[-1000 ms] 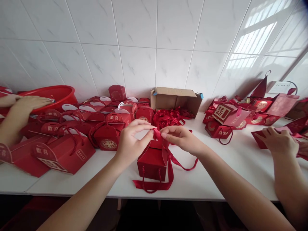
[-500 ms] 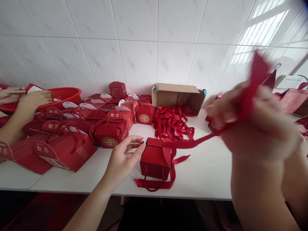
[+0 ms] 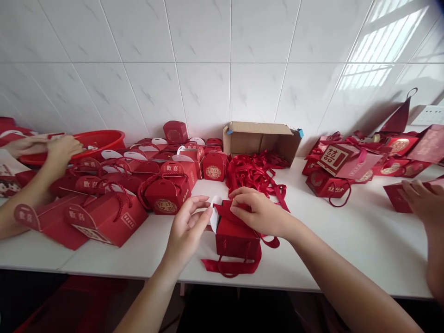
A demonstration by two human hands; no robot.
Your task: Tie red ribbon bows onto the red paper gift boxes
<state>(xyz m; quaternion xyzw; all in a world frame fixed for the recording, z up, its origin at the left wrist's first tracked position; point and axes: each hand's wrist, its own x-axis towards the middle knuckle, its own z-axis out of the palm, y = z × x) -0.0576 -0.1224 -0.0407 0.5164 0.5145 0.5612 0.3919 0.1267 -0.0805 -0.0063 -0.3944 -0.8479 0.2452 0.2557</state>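
Observation:
A small red gift box (image 3: 233, 240) with rope handles stands on the white table in front of me. My left hand (image 3: 187, 222) is at its left end, thumb and fingertips closed on the raised end flap (image 3: 214, 217), whose white inner side shows. From above, my right hand (image 3: 258, 210) pinches a red satin ribbon (image 3: 225, 212) and lays it over the box top toward that flap. The ribbon's other stretch runs past the right side of the box, and a loose tail (image 3: 231, 266) lies by the table's front edge.
Behind the box, red ribbons (image 3: 248, 172) spill from a tipped cardboard carton (image 3: 262, 130). Many red gift boxes (image 3: 107, 217) crowd the left, near a red basin (image 3: 114, 137) and another person's hands (image 3: 64, 147). More boxes (image 3: 350, 159) and another hand (image 3: 423, 203) are at right.
My right hand has come down and left from high on the right, bringing the ribbon to the box top. The left flap now stands up at my left hand.

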